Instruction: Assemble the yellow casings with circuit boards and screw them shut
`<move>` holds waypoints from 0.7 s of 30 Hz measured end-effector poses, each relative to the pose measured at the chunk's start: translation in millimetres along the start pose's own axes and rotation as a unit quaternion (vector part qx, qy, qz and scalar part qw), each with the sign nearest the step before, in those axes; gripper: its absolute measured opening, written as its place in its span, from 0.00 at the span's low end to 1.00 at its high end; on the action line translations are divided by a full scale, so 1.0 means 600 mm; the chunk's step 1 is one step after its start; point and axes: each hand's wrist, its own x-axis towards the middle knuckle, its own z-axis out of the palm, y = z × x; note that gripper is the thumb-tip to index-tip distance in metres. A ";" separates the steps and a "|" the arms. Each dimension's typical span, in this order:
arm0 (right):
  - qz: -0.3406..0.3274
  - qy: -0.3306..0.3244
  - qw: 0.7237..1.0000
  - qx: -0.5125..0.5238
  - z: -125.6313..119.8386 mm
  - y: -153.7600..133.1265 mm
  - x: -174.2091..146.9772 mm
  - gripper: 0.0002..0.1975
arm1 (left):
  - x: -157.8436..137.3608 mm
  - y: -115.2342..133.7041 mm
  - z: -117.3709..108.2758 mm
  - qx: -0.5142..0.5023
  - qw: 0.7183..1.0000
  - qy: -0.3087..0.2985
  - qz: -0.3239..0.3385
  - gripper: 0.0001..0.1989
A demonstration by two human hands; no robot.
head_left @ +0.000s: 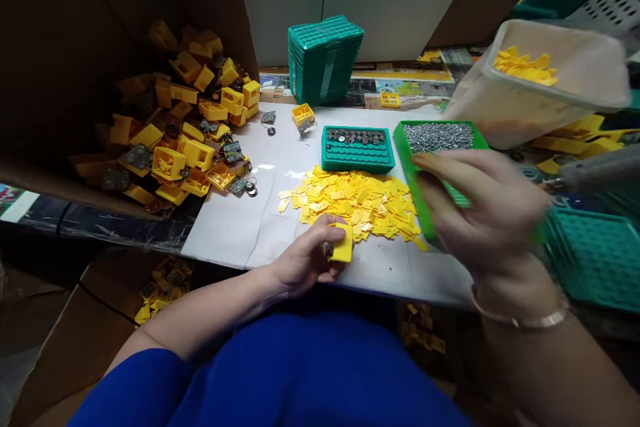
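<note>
1. The yellow case (343, 244) is resting in my left hand (305, 255), near the front edge of the white table (225, 223); my fingers are gripping it.
2. My right hand (487, 213) is hovering at the green tray (406, 159) of silvery metal pieces (437, 137); it is blurring, so I cannot tell whether it is holding anything.
3. Flat yellow pieces (363, 203) are lying heaped beyond my left hand.
4. Behind them, a teal tray (357, 161) is holding round metal parts (363, 137).
</note>
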 end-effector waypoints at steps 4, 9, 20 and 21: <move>0.005 -0.107 0.992 -0.072 0.078 0.087 0.064 0.12 | -0.003 -0.007 -0.013 0.031 0.999 -0.010 -0.006 0.20; -0.039 -0.211 0.965 -0.149 0.120 0.164 0.099 0.15 | -0.013 -0.008 -0.039 0.016 0.999 -0.031 0.024 0.18; -0.035 -0.256 0.952 -0.162 0.118 0.175 0.104 0.16 | -0.029 -0.015 -0.056 -0.120 0.989 -0.077 0.028 0.12; -0.031 -0.259 0.951 -0.168 0.118 0.172 0.106 0.15 | -0.029 -0.016 -0.054 -0.121 0.989 -0.078 0.028 0.12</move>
